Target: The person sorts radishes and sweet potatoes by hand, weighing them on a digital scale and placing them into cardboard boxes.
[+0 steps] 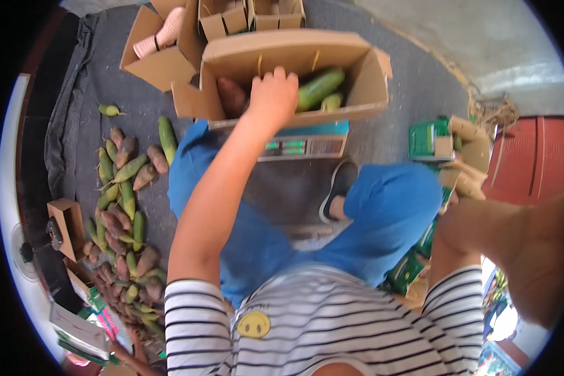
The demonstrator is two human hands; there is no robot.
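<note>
My left hand (276,94) reaches down into a long open cardboard box (282,50) in front of my knees. Its fingers curl downward, and whatever lies beneath them is hidden. Inside the box, a reddish-brown sweet potato (232,97) rests left of the hand. Right of it lies a long green radish (321,89), with a smaller pale green one (332,102) below. Two yellow cords hang on the box's far inner wall. On the right, my bent right arm (514,244) comes up close to the camera; its hand is outside the view.
A pile of green radishes and sweet potatoes (116,216) covers the dark ground sheet at left. At top left, an open carton (163,62) holds a pink mesh-like item. A printed box (301,147) stands under the long box. Green cartons (429,141) are at right.
</note>
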